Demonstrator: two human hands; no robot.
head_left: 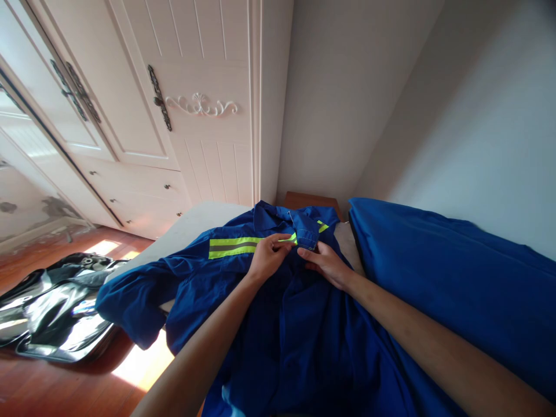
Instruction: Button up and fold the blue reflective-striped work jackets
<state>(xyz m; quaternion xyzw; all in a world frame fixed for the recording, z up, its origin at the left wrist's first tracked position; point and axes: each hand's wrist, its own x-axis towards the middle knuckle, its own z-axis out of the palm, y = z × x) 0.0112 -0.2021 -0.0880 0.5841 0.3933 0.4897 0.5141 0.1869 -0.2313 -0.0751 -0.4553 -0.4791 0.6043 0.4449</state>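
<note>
A blue work jacket [299,324] with yellow-green and grey reflective stripes lies spread out in front of me, its collar at the far end and one sleeve out to the left. My left hand [271,255] pinches the jacket's front near the collar, beside a strip of reflective tape. Just to the right, my right hand [325,263] grips the edge of a stitched flap, seemingly the collar's corner, between thumb and fingers. The hands are close together, and both sets of fingertips partly hide the cloth they hold.
A pale bed surface [204,217] lies under the jacket. To the right is a large blue pillow or cushion [443,278]. White wardrobes [208,116] stand ahead and left. An open suitcase [56,313] lies on the wooden floor. Grey walls rise at right.
</note>
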